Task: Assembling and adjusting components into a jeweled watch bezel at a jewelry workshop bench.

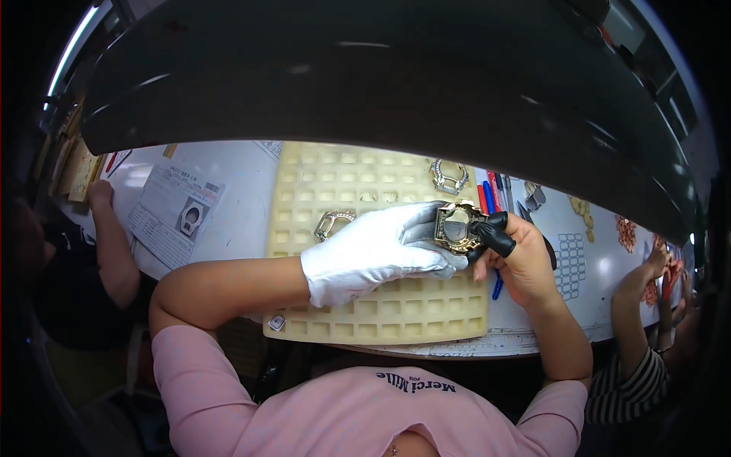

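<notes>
Gold watch case [455, 226] held up between both your hands, above the cream compartment tray [381, 305].

Your left hand [373, 251], in a white glove, closes around the case from the left; your right hand [518, 255], with black finger cots, pinches its right edge. It looks stiff, polished and likely slippery, so grip the outer rim, not the open middle. Two more cases [333, 222] [448, 176] lie on the tray, pens [491, 194] just beside it, and a printed sheet [171, 209] farther left.
</notes>
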The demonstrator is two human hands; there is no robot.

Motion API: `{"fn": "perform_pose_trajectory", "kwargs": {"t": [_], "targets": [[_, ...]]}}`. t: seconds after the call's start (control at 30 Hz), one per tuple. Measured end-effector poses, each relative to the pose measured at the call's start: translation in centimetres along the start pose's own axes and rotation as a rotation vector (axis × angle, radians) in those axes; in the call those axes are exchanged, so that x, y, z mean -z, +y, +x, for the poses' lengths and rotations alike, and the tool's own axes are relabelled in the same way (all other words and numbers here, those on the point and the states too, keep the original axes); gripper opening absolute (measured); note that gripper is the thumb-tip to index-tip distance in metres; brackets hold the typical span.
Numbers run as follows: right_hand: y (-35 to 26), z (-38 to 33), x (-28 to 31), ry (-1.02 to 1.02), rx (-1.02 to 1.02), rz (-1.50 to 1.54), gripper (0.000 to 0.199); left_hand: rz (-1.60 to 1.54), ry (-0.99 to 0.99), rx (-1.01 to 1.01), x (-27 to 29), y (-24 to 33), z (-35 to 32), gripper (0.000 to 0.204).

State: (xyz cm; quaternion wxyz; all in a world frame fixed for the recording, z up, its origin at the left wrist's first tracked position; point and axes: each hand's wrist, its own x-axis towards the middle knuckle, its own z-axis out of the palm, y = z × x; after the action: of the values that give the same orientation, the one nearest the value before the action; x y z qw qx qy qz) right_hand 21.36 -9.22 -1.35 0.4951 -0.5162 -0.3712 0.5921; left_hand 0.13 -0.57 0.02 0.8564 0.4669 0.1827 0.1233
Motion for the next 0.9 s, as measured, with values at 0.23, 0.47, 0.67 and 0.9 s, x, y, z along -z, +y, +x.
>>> {"fn": "perform_pose_trajectory", "kwargs": {"t": [0.23,0.47,0.67,0.9], "targets": [[-0.2,-0.2,0.2,-0.02,0.033,-0.022,0.017,-0.134,-0.009,-0.019,-0.4,0.1,-0.1,0.062],[-0.1,-0.1,0.0,-0.029,0.047,-0.01,0.015,-0.037,-0.012,-0.017,0.1,0.1,-0.2,0.062],[-0.1,-0.3,-0.4,0.03,0.108,-0.046,0.014,-0.05,0.014,0.004,-0.1,0.2,-0.1,0.063],[-0.2,-0.6,-1.0,0.066,1.117,-1.319,0.02,-0.255,0.063,0.078,-0.2,-0.2,-0.1,0.065]]}}
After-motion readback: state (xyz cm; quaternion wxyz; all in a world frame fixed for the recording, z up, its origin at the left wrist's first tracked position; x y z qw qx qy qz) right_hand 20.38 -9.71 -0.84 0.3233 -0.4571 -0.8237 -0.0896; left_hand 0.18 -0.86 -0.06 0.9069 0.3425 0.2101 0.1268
